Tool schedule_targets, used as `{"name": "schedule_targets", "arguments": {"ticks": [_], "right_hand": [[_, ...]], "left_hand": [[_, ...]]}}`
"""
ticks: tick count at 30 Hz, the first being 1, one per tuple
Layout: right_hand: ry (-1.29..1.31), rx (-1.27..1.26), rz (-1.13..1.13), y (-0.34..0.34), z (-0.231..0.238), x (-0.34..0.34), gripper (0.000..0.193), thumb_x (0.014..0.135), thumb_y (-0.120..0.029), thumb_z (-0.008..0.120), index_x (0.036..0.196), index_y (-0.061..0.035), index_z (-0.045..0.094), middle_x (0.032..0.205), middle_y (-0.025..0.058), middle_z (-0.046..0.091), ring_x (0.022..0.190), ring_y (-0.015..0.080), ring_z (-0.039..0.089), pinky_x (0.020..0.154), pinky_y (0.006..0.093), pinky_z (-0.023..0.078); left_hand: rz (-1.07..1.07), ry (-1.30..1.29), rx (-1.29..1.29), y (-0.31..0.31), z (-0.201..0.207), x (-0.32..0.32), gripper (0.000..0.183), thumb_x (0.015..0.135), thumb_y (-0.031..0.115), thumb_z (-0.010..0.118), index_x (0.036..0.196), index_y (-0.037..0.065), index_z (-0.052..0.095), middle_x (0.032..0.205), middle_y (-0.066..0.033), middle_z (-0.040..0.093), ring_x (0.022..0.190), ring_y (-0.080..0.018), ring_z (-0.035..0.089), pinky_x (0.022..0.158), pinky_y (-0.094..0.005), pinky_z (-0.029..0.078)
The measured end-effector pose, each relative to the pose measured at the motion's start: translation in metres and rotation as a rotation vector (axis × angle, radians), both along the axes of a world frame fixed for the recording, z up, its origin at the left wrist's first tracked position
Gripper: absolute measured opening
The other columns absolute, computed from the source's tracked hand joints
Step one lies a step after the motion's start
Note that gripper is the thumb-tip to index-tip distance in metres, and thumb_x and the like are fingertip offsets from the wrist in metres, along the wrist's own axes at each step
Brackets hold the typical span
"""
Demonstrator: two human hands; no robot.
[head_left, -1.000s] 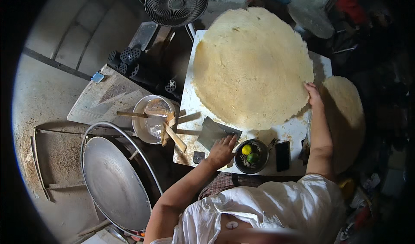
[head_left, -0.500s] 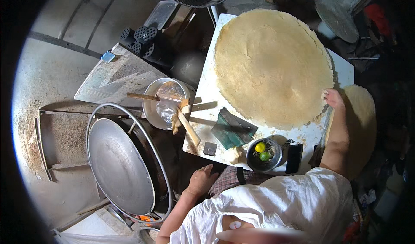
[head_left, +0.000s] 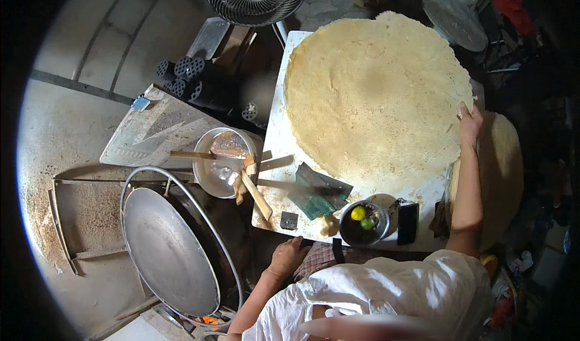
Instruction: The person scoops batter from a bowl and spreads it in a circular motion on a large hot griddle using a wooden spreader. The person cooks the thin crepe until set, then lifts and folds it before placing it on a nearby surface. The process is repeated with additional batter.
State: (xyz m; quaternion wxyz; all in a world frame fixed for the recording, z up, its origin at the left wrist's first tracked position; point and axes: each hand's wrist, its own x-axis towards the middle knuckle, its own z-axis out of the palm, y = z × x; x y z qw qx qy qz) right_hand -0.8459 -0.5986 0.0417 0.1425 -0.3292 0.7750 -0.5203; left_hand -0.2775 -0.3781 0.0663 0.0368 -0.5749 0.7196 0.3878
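The right hand (head_left: 469,123) lies flat, fingers together, on the rim of the big round flatbread (head_left: 374,93), best lifted gently to avoid tearing, while the left hand (head_left: 289,257) rests loosely curled, holding nothing, at the white board (head_left: 273,154) edge.

Light falls brightest on the pale floor (head_left: 72,135) at the left and on the big round flatbread (head_left: 374,93); the right side sinks into deep shadow. The fisheye bends straight edges toward a black rim. A blurred patch sits at the near edge, and the wide pan (head_left: 169,250) shows dull sheen without glare.
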Motion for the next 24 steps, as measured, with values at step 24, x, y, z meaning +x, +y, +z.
{"name": "schedule_targets", "arguments": {"ticks": [24], "right_hand": [[0.442,0.403,0.068,-0.091,-0.195,0.115,0.050,0.081,-0.014,0.060,0.127,0.0014,0.047,0.124,0.0255,0.052,0.109,0.0388,0.054,0.091,0.0422,0.044]], "left_hand": [[0.781,-0.279,0.304,0.135,0.026,0.096,0.025,0.086,0.028,0.058,0.085,0.004,0.065,0.073,-0.0184,0.063,0.071,-0.0383,0.062,0.062,-0.0430,0.049]]}}
